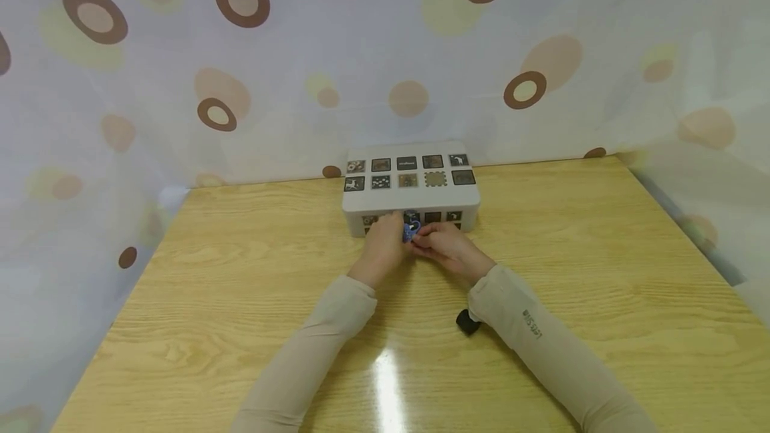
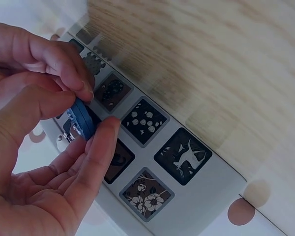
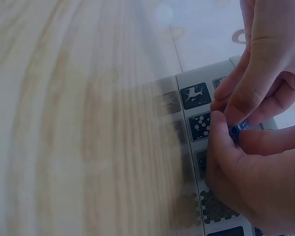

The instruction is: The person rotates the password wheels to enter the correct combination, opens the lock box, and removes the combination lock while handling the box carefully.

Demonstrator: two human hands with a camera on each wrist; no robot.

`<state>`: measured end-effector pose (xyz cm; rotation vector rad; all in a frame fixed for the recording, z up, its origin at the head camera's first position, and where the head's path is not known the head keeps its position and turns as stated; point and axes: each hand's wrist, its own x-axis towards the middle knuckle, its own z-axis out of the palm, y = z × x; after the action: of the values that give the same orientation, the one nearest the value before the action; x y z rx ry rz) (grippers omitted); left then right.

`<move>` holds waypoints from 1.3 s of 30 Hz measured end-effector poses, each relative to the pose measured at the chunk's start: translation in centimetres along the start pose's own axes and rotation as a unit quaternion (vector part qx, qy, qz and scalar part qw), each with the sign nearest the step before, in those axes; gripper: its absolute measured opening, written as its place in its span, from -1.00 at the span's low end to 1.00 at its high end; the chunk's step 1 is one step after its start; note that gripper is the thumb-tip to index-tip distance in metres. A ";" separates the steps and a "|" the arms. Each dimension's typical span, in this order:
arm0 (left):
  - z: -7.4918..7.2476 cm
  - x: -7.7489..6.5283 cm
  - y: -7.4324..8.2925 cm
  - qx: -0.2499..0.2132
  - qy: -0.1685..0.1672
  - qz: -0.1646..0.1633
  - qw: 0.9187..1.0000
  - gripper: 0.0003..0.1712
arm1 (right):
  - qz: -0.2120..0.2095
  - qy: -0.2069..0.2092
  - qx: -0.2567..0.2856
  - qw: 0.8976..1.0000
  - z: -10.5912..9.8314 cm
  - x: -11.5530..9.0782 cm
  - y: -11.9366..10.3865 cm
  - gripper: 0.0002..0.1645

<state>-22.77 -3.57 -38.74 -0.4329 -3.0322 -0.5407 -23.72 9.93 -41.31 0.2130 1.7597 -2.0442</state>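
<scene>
A small blue padlock (image 1: 410,231) with a curved shackle is held in front of a white box (image 1: 415,203) printed with dark picture squares. My left hand (image 1: 383,246) pinches the padlock from the left; in the left wrist view its thumb and fingers lie on either side of the layered blue body (image 2: 81,119). From the right, my right hand (image 1: 448,249) pinches the padlock too, thumb and fingertips close together. In the right wrist view the fingers of both hands meet around the padlock (image 3: 238,129) and cover most of it.
The box stands at the back of a wooden table (image 1: 252,286), close to a curtain (image 1: 373,39) with brown and beige circles. The curtain also hangs along both sides. A black piece (image 1: 467,321) sits beneath the right sleeve (image 1: 523,319).
</scene>
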 end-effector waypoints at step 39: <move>-0.6 -2.2 -3.9 -0.130 -0.055 -0.012 0.990 -0.93 | 0.000 -0.039 -0.014 0.999 2.7 -0.7 1.8 -0.71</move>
<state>-21.70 -7.87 -39.60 -0.4505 -3.0841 -0.9503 -21.88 7.27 -42.12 0.1234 1.7396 -1.9990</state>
